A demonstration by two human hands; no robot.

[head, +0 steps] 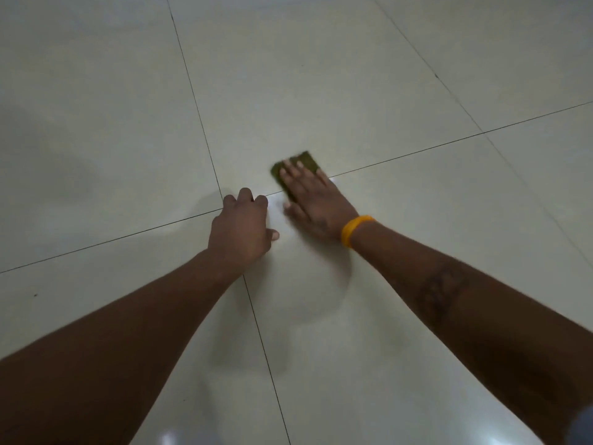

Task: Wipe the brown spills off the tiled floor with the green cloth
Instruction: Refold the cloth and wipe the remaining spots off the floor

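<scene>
**Flat hand on the green cloth at the tile joint**

The green cloth lies on the tiled floor, folded into a small dark pad that sits right on a grout line, just beyond the point where two grout lines cross. The right hand lies palm-down on top of it. Its fingers are straight and close together and press the cloth flat against the tile rather than curling round it; the far edge and one corner of the cloth show past the fingertips, and the thumb lies out to the side on the bare floor. A yellow wristband circles that wrist.

The left hand rests on the floor just beside the cloth, on the near side of the grout crossing. Its fingers are bent under at the knuckles and hold nothing (the tips are hidden beneath the hand, so how far they curl cannot be told), and the thumb points toward the right hand.

No brown spill can be made out near the cloth; the tiles there look pale and glossy, with a faint damp sheen close to the two hands. The hands and cloth are slightly blurred.
</scene>
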